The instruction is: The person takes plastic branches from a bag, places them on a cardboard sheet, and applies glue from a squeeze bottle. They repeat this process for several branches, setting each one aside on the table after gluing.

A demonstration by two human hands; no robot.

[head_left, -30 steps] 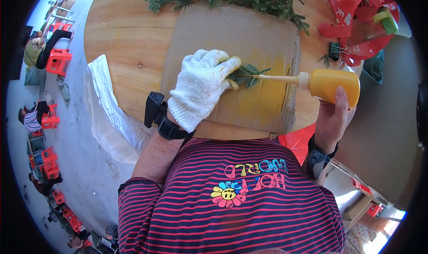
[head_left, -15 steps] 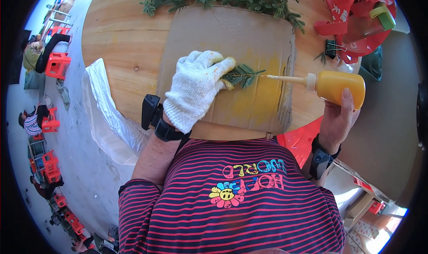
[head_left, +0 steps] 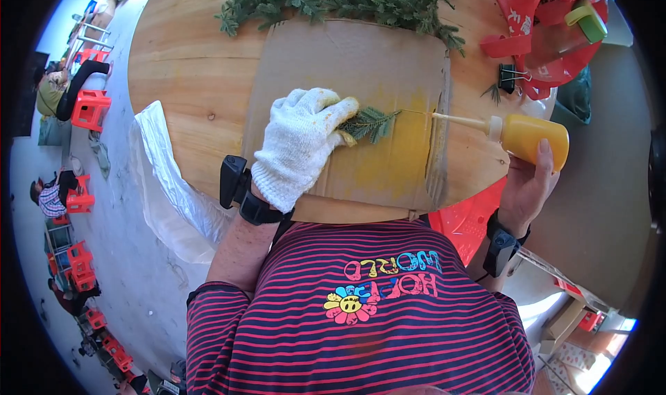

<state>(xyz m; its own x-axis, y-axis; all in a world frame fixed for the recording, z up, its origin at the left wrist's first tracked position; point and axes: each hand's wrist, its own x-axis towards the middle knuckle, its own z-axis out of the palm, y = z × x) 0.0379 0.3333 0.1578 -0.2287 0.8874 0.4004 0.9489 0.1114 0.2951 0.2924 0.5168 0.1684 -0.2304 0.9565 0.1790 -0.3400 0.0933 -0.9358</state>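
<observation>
My left hand (head_left: 295,145), in a white knitted glove with yellow stains on the fingers, pinches a small green fir sprig (head_left: 373,124). The sprig points right, over a cardboard sheet (head_left: 326,58) smeared with yellow. My bare right hand (head_left: 524,194) grips a squeeze bottle (head_left: 533,142) of yellow liquid, lying nearly level. Its long thin nozzle points left, with the tip a short way from the sprig. A thin yellowish line runs between sprig and tip; whether it is stem or liquid I cannot tell.
A heap of green fir branches (head_left: 388,3) lies beyond the cardboard on the round wooden table (head_left: 187,62). At the far right are a red plastic bag (head_left: 510,13), a green-capped bottle (head_left: 590,24) and a black binder clip (head_left: 508,79). White plastic sheeting (head_left: 163,152) hangs at the left edge.
The bottle has drawn slightly right, its nozzle tip moving away from the sprig. The left hand keeps its pinch on the sprig. The whole view has shifted a little.
</observation>
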